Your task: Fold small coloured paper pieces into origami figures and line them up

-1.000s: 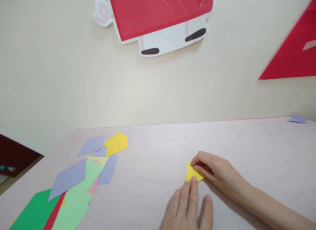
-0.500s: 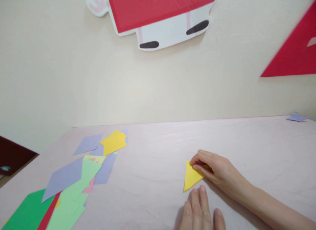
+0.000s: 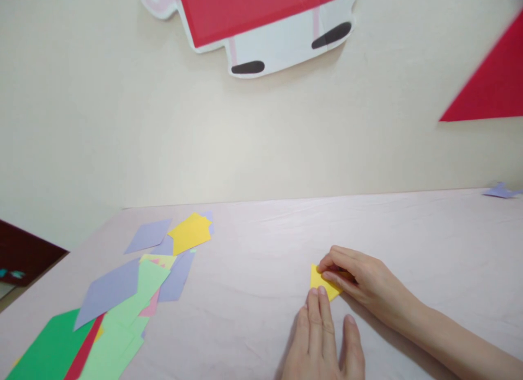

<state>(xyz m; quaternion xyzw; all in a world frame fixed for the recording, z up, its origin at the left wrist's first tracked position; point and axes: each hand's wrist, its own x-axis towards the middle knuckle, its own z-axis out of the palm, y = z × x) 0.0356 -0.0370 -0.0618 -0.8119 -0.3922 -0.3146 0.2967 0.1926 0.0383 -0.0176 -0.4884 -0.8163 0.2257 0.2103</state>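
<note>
A small folded piece of yellow paper (image 3: 317, 279) lies on the pale tabletop, right of centre. My right hand (image 3: 356, 274) pinches its right side between thumb and fingers, hiding that part of the paper. From below, my left hand (image 3: 322, 336) reaches up with its fingers stretched out. Its fingertips rest on the paper's lower left part and cover that corner. The left thumb stands apart from the other fingers.
At the left lie overlapping coloured papers: a green sheet (image 3: 51, 347), light green pieces (image 3: 112, 344), purple pieces (image 3: 108, 287) and a yellow piece (image 3: 190, 234). A purple scrap (image 3: 500, 190) sits at the far right edge. The wall (image 3: 265, 140) rises behind the table.
My left hand has moved up, and its fingertips now lie on the yellow paper's lower left corner. My right hand keeps its pinch. The view has shifted slightly.
</note>
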